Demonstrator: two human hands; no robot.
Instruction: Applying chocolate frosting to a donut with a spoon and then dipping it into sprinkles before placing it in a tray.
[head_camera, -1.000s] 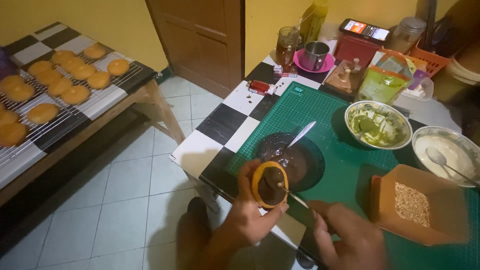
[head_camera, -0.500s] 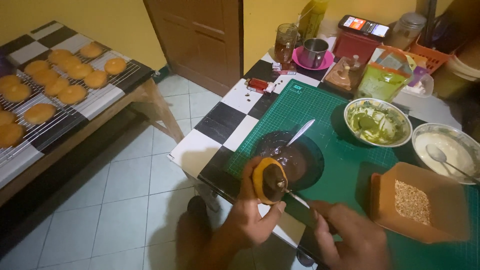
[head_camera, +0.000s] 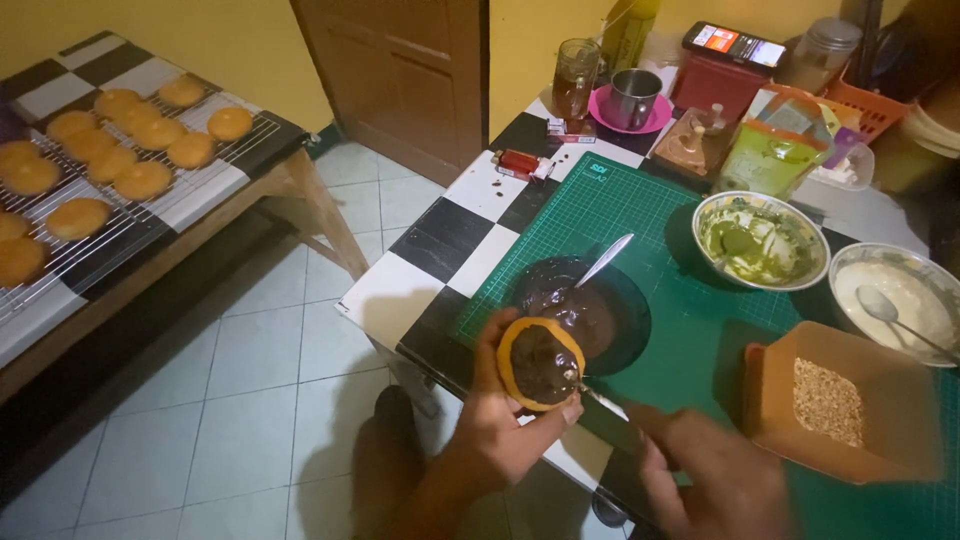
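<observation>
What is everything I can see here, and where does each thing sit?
doughnut: one, golden with dark chocolate on top, held over the table edge
chocolate bowl: one, dark, on the cutting mat, spoon inside
cutting mat: one, green, on the checkered table
green glaze bowl: one, pale rim, right of the chocolate bowl
white glaze bowl: one, far right, spoon inside
crumb box: one, orange, near right
plain doughnuts: about a dozen, golden, on a wire rack at left
metal mug: one, on a pink saucer at the back
left hand: holds the doughnut
right hand: blurred, holds a thin utensil touching the doughnut
</observation>
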